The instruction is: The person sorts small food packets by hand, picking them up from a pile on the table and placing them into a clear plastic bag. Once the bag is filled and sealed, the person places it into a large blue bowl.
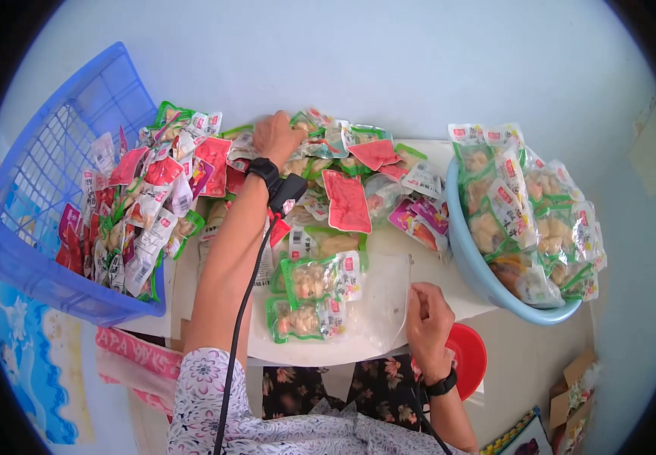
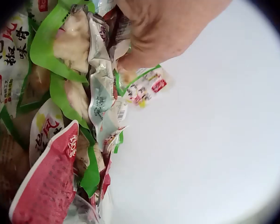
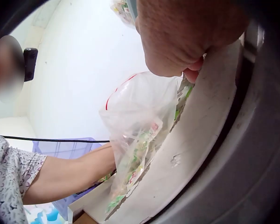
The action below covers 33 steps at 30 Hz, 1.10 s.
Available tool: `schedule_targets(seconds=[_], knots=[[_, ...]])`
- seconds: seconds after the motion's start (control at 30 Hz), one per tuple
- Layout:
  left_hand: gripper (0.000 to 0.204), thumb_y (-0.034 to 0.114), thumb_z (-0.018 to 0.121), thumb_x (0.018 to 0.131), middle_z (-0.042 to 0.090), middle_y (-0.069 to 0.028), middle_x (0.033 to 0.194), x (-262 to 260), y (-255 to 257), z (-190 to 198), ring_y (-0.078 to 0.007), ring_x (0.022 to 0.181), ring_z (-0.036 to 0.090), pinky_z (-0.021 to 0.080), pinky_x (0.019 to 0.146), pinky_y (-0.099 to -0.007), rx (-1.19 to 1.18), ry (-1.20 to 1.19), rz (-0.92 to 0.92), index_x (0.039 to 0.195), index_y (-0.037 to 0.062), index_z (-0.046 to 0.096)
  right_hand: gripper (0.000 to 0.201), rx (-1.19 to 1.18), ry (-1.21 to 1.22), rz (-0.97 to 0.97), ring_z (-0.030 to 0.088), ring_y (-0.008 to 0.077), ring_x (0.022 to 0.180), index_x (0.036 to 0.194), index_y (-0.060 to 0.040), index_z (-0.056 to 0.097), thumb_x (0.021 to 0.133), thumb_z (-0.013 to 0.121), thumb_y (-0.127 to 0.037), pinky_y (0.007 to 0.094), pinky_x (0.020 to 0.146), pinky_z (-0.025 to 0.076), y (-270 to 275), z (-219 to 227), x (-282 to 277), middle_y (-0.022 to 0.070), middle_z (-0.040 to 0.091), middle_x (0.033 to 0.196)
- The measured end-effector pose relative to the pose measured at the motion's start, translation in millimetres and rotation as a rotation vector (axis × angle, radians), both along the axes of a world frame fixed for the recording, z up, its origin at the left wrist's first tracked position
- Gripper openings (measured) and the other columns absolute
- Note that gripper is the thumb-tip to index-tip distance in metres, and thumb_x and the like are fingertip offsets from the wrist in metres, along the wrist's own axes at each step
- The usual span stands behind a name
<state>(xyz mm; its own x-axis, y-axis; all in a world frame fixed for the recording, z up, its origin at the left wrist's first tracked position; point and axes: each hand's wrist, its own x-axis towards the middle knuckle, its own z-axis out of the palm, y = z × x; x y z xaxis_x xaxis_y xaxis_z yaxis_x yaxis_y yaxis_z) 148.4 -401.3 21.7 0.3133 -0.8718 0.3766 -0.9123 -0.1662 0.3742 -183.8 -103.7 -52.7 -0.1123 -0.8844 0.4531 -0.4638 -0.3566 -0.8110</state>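
My left hand [image 1: 278, 136] reaches into the back of a heap of sealed snack packets [image 1: 347, 201] by the wall. Its curled fingers and thumb grip a packet among green-edged ones of pale chicken feet [image 2: 72, 44]; the fingertips are partly hidden. At the front edge of the white table [image 1: 449, 284], my right hand [image 1: 429, 322] pinches the edge of a clear plastic bag [image 3: 144, 105], its fingers curled in. The bag lies flat beside two green-edged chicken-feet packets [image 1: 311, 282], lined up one behind the other, and overlaps their right ends.
A blue plastic basket [image 1: 20, 258] with many mixed packets tilts at the left. A light-blue basin [image 1: 460, 250] heaped with filled clear bags stands at the right. Below the table edge is a red bucket [image 1: 472, 360]. A black cable [image 1: 240, 326] runs along the left arm.
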Motion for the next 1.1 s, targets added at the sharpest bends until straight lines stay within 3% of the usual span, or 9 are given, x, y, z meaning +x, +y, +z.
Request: schedule_targets(seconds=[0.27,0.37,0.47,0.5,0.6,0.77,0.97,1.07,1.1], knots=[[0.03,0.027,0.08,0.084,0.073,-0.0162,0.099,-5,18,-2,-0.0343,0.09,0.069,0.053,0.078,-0.0486,-0.161,0.023,-0.175,0.08,0.0047,0.06,0.012,-0.019,0.015,-0.008,0.06,0.0171,0.062,0.106,0.001,0.067,0.095,0.069,0.001,0.0292,0.06,0.049,-1,3,1,0.014,0.067,0.08],[0.027,0.025,0.079,0.085,0.068,-0.0067,0.081,15,-7,-28,-0.028,0.079,0.067,0.053,0.073,-0.0423,-0.56,0.385,-0.418,0.078,0.0087,0.059,0.011,-0.029,0.01,-0.015,0.059,0.0173,0.062,0.106,0.0007,0.067,0.095,0.069,0.0,0.0294,0.06,0.049,0,1,1,0.0137,0.066,0.08],[0.025,0.018,0.074,0.093,0.066,-0.0014,0.08,-10,42,9,-0.0135,0.074,0.065,0.051,0.068,-0.0302,-0.377,1.222,-0.614,0.077,0.0078,0.057,0.01,-0.032,-0.018,-0.025,0.058,0.0169,0.062,0.105,0.0003,0.067,0.096,0.068,-0.001,0.0291,0.06,0.048,-1,-2,-1,0.0133,0.066,0.079],[0.022,0.016,0.07,0.097,0.067,-0.0004,0.085,-8,49,12,-0.0052,0.075,0.062,0.051,0.069,-0.0241,-0.349,1.088,-0.639,0.082,0.006,0.058,0.01,-0.027,-0.033,-0.028,0.057,0.0168,0.062,0.105,0.0001,0.067,0.096,0.068,-0.002,0.0289,0.06,0.048,-1,-4,0,0.0132,0.066,0.079],[0.017,0.016,0.069,0.098,0.069,-0.0025,0.088,-56,131,50,-0.0074,0.075,0.062,0.054,0.07,-0.026,-0.237,1.282,-0.737,0.089,0.0055,0.06,0.009,-0.048,-0.059,-0.016,0.056,0.0149,0.062,0.105,0.0,0.067,0.096,0.068,-0.003,0.0283,0.06,0.048,-2,-10,-3,0.0121,0.065,0.079],[0.013,0.012,0.059,0.104,0.072,-0.009,0.098,-116,238,42,-0.015,0.083,0.073,0.055,0.066,-0.0279,-0.102,1.409,-0.879,0.112,0.0012,0.057,0.009,-0.023,-0.257,0.008,0.057,0.0116,0.063,0.104,0.0005,0.067,0.101,0.064,-0.008,0.027,0.06,0.048,-5,-9,-7,0.0061,0.065,0.077],[0.013,0.011,0.059,0.105,0.071,-0.0074,0.094,-149,332,4,-0.0129,0.079,0.068,0.052,0.065,-0.0272,-0.188,1.0,-0.737,0.113,0.0015,0.057,0.04,0.209,-0.761,0.13,0.059,0.0095,0.064,0.114,0.0006,0.065,0.11,0.047,-0.035,0.0228,0.052,0.04,45,18,-22,0.0041,0.064,0.081],[0.014,0.012,0.061,0.104,0.068,-0.0075,0.093,-156,361,-8,-0.0111,0.079,0.062,0.05,0.069,-0.0276,-0.232,0.742,-0.73,0.113,0.0014,0.058,0.044,0.197,-0.726,0.151,0.06,0.0077,0.067,0.115,-0.0001,0.066,0.111,0.047,-0.039,0.0213,0.051,0.04,76,29,-11,0.0048,0.066,0.086],[0.015,0.011,0.062,0.104,0.067,-0.0056,0.095,-160,367,-13,-0.0098,0.081,0.061,0.05,0.071,-0.0262,-0.233,0.712,-0.747,0.114,0.0015,0.058,0.036,0.32,-0.867,0.226,0.059,0.0056,0.069,0.118,-0.0033,0.068,0.108,0.057,-0.036,0.0206,0.053,0.043,83,32,-11,0.0023,0.068,0.092]])
